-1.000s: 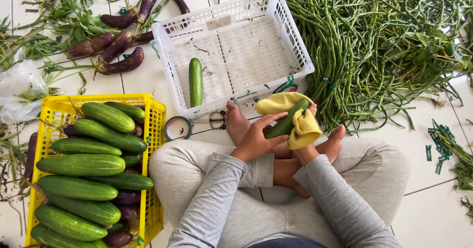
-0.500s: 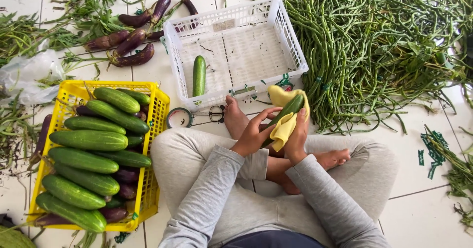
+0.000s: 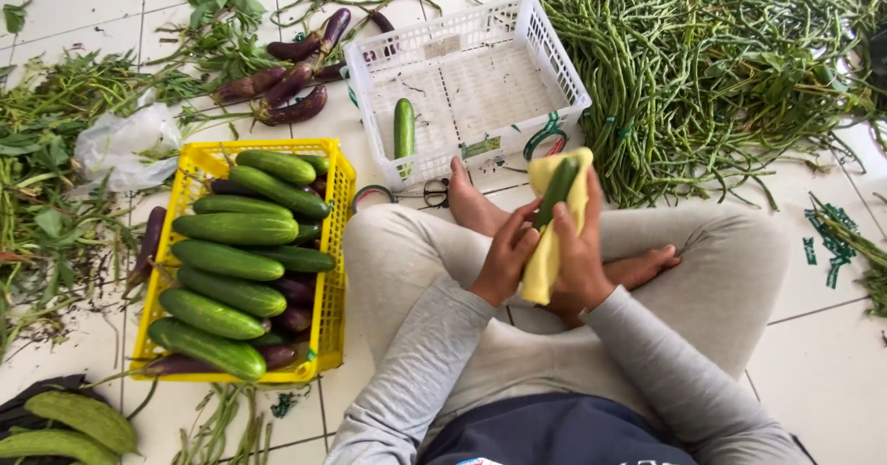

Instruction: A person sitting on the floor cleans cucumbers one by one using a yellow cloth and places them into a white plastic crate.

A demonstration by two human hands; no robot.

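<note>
I sit cross-legged on a tiled floor. My right hand (image 3: pixel 580 260) holds a yellow cloth (image 3: pixel 547 254) wrapped around a green cucumber (image 3: pixel 558 191), which points up and away from me. My left hand (image 3: pixel 504 258) presses its fingers against the cloth and the cucumber's lower end. In front of my feet stands a white plastic crate (image 3: pixel 560 60) with one cucumber (image 3: pixel 404 128) lying inside. To my left, a yellow crate (image 3: pixel 334 271) is piled with several cucumbers over dark eggplants.
A big heap of long green beans (image 3: pixel 721 68) covers the floor at the right. Purple eggplants (image 3: pixel 291 82) and leafy stems lie at the back left, beside a clear plastic bag (image 3: pixel 125 146). Scissors (image 3: pixel 434 191) and tape rolls sit by my feet. Green gourds (image 3: pixel 65 423) lie at the lower left.
Both hands have lifted the cloth-wrapped cucumber and turned it more upright. My left hand has slid along it. The view has shifted slightly.
</note>
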